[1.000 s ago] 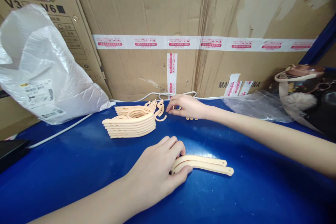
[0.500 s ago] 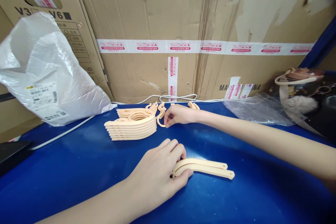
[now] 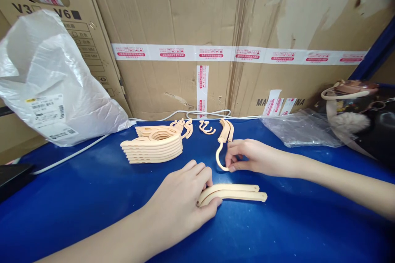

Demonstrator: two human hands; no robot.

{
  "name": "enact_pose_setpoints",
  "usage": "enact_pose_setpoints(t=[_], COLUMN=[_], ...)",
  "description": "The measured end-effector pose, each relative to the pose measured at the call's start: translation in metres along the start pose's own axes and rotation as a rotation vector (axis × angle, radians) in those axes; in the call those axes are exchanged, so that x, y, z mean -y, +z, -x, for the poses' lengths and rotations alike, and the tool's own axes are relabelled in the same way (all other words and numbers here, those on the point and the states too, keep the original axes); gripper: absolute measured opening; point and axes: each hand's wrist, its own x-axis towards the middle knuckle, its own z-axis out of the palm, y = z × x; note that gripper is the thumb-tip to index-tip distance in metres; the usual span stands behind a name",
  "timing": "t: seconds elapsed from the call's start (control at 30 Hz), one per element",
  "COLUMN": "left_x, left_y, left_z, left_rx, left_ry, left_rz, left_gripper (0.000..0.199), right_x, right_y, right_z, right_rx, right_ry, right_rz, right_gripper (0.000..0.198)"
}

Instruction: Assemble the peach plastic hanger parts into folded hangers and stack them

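Observation:
My left hand (image 3: 183, 191) is closed around one end of two cream hanger arms (image 3: 236, 194), which lie side by side on the blue tabletop and point right. My right hand (image 3: 251, 157) pinches the tip of a cream hanger hook (image 3: 218, 157) between thumb and fingers. Behind that hook are more curved hanger arms (image 3: 226, 129). Loose hooks (image 3: 208, 129) lie at the back of the table. To their left sits a stack of cream folding hangers (image 3: 154, 151), with further hook parts (image 3: 187, 128) beside it.
Large cardboard boxes (image 3: 173, 86) stand along the back. A white plastic parcel bag (image 3: 61, 90) leans at the left, with a white cable (image 3: 77, 152) near it. At the right are a clear plastic bag (image 3: 299, 129) and a dark bag (image 3: 382, 127) with a pompom.
My right hand has brought a hook away from the back, rightward and nearer to me. The loose hooks behind are now uncovered. My left hand keeps its hold on the hanger arms.

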Motion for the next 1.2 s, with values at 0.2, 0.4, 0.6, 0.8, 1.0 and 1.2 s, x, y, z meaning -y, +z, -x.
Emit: enact_pose_setpoints(t=[0.2,0.4,0.6,0.8,1.0,1.2], left_x=[-0.002,-0.005,-0.005,-0.003,0.0,0.002], left_y=[-0.006,-0.009,-0.008,-0.008,-0.007,-0.007], left_z=[0.0,-0.001,-0.001,-0.001,0.001,0.002], left_rx=[0.025,0.058,0.055,0.07,0.084,0.106], left_ry=[-0.043,-0.088,-0.085,-0.097,-0.097,-0.084], left_rz=[0.002,0.004,0.007,0.019,0.038,0.04], left_gripper=[0.008,0.008,0.015,0.015,0.016,0.015], right_x=[-0.006,-0.008,-0.005,-0.022,-0.047,-0.055], right_y=[-0.005,-0.013,-0.033,-0.035,-0.016,-0.016], right_z=[0.047,0.061,0.018,-0.085,-0.166,-0.196], right_rx=[0.039,0.058,-0.098,-0.156,-0.085,0.095], right_ry=[0.094,0.127,-0.029,-0.163,-0.134,-0.035], right_rz=[-0.037,-0.053,0.122,0.45,0.458,0.441], right_gripper=[0.015,0.014,0.013,0.019,0.021,0.028])
